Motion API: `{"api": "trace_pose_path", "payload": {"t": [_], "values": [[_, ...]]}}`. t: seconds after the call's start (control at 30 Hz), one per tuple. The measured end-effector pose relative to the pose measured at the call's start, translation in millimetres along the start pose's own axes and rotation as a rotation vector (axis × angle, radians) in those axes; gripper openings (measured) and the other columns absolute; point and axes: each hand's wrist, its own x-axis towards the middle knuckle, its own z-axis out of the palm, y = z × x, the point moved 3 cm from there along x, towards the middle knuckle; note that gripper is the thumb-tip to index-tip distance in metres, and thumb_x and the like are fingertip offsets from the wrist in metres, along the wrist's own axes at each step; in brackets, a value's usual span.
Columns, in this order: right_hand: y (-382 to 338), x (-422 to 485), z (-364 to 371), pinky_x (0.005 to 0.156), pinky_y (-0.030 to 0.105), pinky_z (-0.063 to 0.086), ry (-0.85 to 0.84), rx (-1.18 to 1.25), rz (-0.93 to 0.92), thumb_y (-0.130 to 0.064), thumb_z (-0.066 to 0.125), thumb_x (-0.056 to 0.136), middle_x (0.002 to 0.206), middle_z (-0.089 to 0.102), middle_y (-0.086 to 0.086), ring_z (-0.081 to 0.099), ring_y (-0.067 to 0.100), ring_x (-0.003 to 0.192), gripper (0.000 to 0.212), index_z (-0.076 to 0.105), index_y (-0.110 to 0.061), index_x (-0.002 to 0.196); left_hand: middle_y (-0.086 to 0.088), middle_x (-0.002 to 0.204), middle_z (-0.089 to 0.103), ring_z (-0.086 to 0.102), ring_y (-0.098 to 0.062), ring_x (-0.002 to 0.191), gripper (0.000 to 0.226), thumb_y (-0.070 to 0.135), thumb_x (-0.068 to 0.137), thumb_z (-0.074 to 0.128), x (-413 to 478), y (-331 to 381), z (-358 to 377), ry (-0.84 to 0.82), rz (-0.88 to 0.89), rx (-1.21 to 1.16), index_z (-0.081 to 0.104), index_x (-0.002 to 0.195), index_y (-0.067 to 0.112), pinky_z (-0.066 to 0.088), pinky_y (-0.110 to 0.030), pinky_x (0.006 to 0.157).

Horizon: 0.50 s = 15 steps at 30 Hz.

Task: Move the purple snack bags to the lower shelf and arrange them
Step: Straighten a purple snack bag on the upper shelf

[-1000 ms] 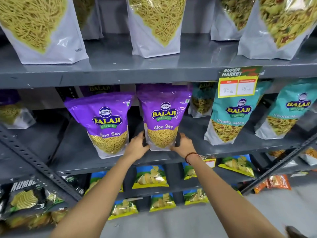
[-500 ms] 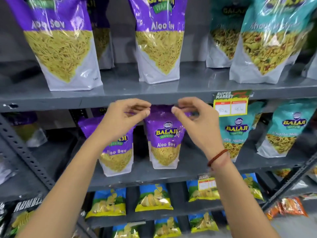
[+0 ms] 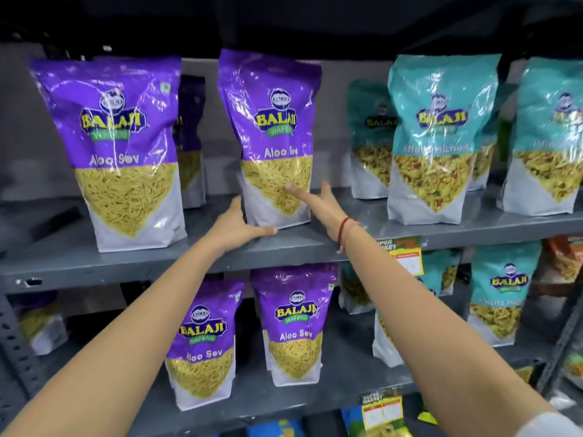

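Note:
Two large purple Aloo Sev bags stand on the upper shelf (image 3: 94,263), one at the left (image 3: 116,146) and one in the middle (image 3: 271,121). My left hand (image 3: 239,227) cups the middle bag's lower left corner, thumb along its base. At the bag's lower right, my right hand (image 3: 318,197) has its fingers spread, one fingertip on the front. The bag still rests on the shelf. Two smaller purple bags (image 3: 202,342) (image 3: 295,323) stand upright side by side on the lower shelf (image 3: 347,373). More purple bags sit behind, partly hidden.
Teal Balaji bags (image 3: 438,137) fill the right side of both shelves. A yellow price tag (image 3: 405,257) hangs from the upper shelf's edge. A perforated grey upright (image 3: 12,357) stands at the left. Blue and yellow chip packets (image 3: 372,421) lie below.
Both hands left the small purple bag on the lower shelf and rose to the base of the middle purple bag on the upper shelf. The view tilted upward.

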Motion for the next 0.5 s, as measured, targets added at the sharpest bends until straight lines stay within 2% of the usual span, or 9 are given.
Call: {"api": "trace_pose_path", "payload": {"t": [0.1,0.2,0.33,0.4,0.5], "values": [[2.0,5.2,4.6,0.116,0.04,0.029,-0.06,0.009,0.012,-0.05,0.078,0.068,0.156,0.032,0.01,0.038,0.023,0.137,0.119,0.002,-0.013,0.151,0.0,0.144,0.047,0.047,-0.022,0.128,0.104,0.049,0.056,0.081,5.8,0.9,0.5,0.015,0.035,0.003,0.028,0.141,0.02,0.039,-0.035,0.105],[3.3,3.5,2.3,0.113,0.04,0.035,-0.063,0.013,0.006,-0.048,0.083,0.063,0.147,0.047,0.007,0.047,0.022,0.131,0.108,0.023,-0.012,0.147,0.0,0.144,0.046,0.047,-0.021,0.128,0.099,0.051,0.06,0.079,8.5,-3.1,-2.8,-0.013,0.059,0.022,0.031,0.14,0.021,0.039,-0.035,0.105],[9.2,-2.4,-9.8,0.109,0.039,0.043,-0.07,-0.085,-0.04,-0.044,0.085,0.061,0.128,0.064,0.002,0.059,0.018,0.118,0.08,0.053,-0.013,0.128,0.003,0.143,0.048,0.047,-0.018,0.128,0.098,0.06,0.054,0.077,5.9,-7.4,-7.5,-0.076,0.082,-0.008,0.037,0.136,0.027,0.037,-0.042,0.11],[13.1,-6.2,-16.1,0.108,0.04,0.044,-0.069,-0.117,-0.052,-0.047,0.086,0.055,0.126,0.065,0.0,0.06,0.017,0.116,0.082,0.056,-0.016,0.125,0.004,0.142,0.05,0.048,-0.017,0.127,0.102,0.066,0.048,0.076,4.5,-6.8,-7.2,-0.127,0.094,-0.033,0.039,0.135,0.028,0.037,-0.043,0.11],[16.3,-11.8,-24.4,0.108,0.041,0.044,-0.052,-0.167,-0.082,-0.056,0.085,0.043,0.128,0.064,0.0,0.059,0.019,0.118,0.096,0.055,-0.017,0.126,0.003,0.141,0.051,0.049,-0.016,0.127,0.109,0.071,0.044,0.075,3.0,-5.4,-5.0,-0.186,0.111,-0.054,0.038,0.136,0.027,0.037,-0.045,0.11]]}}
